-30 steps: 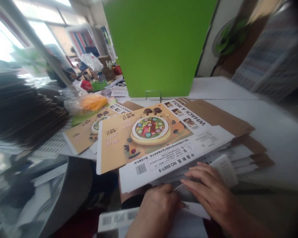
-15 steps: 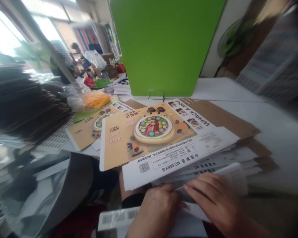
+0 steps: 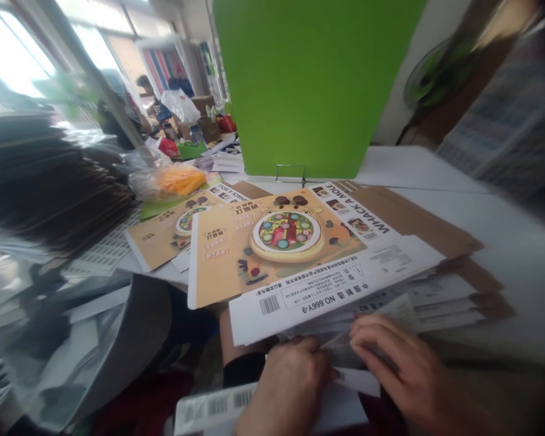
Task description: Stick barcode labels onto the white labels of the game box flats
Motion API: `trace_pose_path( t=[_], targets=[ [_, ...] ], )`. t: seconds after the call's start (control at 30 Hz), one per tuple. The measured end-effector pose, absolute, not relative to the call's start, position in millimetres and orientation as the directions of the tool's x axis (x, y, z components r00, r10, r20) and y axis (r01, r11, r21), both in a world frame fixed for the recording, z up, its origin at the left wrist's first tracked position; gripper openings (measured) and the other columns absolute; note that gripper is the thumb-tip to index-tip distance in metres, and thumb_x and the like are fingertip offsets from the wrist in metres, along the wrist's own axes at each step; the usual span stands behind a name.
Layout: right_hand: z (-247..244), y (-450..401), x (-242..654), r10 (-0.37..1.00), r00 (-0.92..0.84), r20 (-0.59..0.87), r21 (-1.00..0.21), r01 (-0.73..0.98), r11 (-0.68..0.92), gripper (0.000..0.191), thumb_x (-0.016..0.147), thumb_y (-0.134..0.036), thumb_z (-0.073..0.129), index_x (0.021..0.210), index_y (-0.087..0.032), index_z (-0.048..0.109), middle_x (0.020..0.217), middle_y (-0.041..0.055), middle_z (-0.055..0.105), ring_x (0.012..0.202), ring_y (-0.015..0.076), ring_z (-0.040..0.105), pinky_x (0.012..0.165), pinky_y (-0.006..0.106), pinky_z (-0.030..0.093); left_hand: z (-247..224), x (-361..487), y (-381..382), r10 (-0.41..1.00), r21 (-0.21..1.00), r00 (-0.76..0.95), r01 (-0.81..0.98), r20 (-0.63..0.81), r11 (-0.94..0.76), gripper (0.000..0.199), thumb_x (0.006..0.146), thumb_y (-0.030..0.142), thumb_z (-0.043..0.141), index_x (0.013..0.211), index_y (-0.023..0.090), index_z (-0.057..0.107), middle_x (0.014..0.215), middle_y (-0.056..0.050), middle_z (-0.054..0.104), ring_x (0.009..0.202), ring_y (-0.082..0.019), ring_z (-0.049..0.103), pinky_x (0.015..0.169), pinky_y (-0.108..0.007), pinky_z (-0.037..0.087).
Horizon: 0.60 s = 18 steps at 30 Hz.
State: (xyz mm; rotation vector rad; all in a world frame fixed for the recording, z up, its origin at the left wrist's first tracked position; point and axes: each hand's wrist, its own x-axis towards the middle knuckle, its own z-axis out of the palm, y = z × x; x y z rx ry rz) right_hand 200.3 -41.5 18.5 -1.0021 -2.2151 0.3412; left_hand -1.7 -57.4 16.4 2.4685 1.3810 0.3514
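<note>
Near the bottom edge my left hand [image 3: 290,381] is closed over a white sheet of barcode labels [image 3: 218,401], its fingers curled and partly hidden. To its right my right hand [image 3: 404,363] pinches a thin translucent sheet [image 3: 343,346] that spans the gap between both hands; blur hides its exact edges. Just beyond my hands lies a flat printed carton [image 3: 281,242], orange and white, with a round game picture and "WHACK A MOLE" on it. It rests on a fanned stack of similar flat cartons [image 3: 454,297], apart from my hands.
A green board [image 3: 318,85] stands at the back of the white table [image 3: 522,242]. On the left are a dark stack of flat cardboard [image 3: 49,181], a grey bin with paper scraps [image 3: 149,339] and a bagged orange item [image 3: 179,180]. A person [image 3: 157,106] is in the far background.
My right hand has moved slightly right, away from my left, and more translucent sheet shows between them. My left hand stays nearly in place. The view has shifted slightly.
</note>
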Motion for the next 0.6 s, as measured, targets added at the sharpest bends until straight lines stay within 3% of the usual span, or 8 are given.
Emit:
trace_pose_path(
  t=[0.13,0.3,0.4,0.47,0.6],
  targets=[
    [38.4,-22.8,205.9,0.813,-0.445,0.374,-0.549,0.6,0.581,0.011,0.094,-0.025,0.051,0.086,-0.024,0.057,0.107,0.0046,0.059,0.105,0.0183,0.059,0.085,0.027,0.052,6.9,0.9,-65.4,0.79,0.244,0.568,0.752,0.233,-0.612,0.021,0.078,0.014,0.071,0.064,0.019,0.056,0.067,0.001,0.058,0.059,-0.018,0.055,0.052,-0.029,0.037],
    [58.6,9.5,192.4,0.856,-0.445,0.261,-0.632,0.592,0.5,0.018,0.094,-0.031,0.051,0.079,-0.023,0.057,0.099,0.0032,0.058,0.097,0.0175,0.058,0.086,0.031,0.05,-9.1,11.7,-75.0,0.681,0.154,0.532,0.721,0.503,-0.676,0.023,0.079,0.007,0.056,0.061,0.02,0.049,0.058,0.001,0.051,0.051,-0.016,0.05,0.058,-0.034,0.044],
    [61.8,21.6,179.8,0.855,-0.495,0.155,-0.643,0.607,0.468,0.018,0.093,-0.028,0.05,0.076,-0.022,0.054,0.095,0.0026,0.057,0.093,0.0175,0.056,0.084,0.032,0.049,-14.9,15.4,-74.1,0.635,0.127,0.474,0.733,0.61,-0.668,0.022,0.08,0.009,0.054,0.062,0.02,0.049,0.055,0.003,0.049,0.049,-0.015,0.051,0.079,-0.041,0.049],
    [61.2,25.6,173.4,0.841,-0.527,0.118,-0.634,0.612,0.473,0.017,0.092,-0.025,0.05,0.075,-0.021,0.052,0.093,0.0027,0.057,0.094,0.0182,0.055,0.084,0.034,0.048,-15.0,15.6,-71.5,0.631,0.151,0.42,0.743,0.653,-0.652,0.022,0.081,0.009,0.052,0.062,0.02,0.05,0.053,0.003,0.048,0.049,-0.015,0.051,0.093,-0.045,0.047],
    [59.4,28.8,166.8,0.828,-0.548,0.116,-0.599,0.627,0.499,0.018,0.091,-0.02,0.05,0.073,-0.021,0.05,0.09,0.003,0.056,0.093,0.0186,0.053,0.082,0.034,0.048,-12.6,13.9,-66.8,0.638,0.209,0.373,0.732,0.674,-0.649,0.021,0.077,0.006,0.048,0.061,0.02,0.051,0.051,0.003,0.048,0.049,-0.014,0.052,0.104,-0.045,0.042]
  ],
)
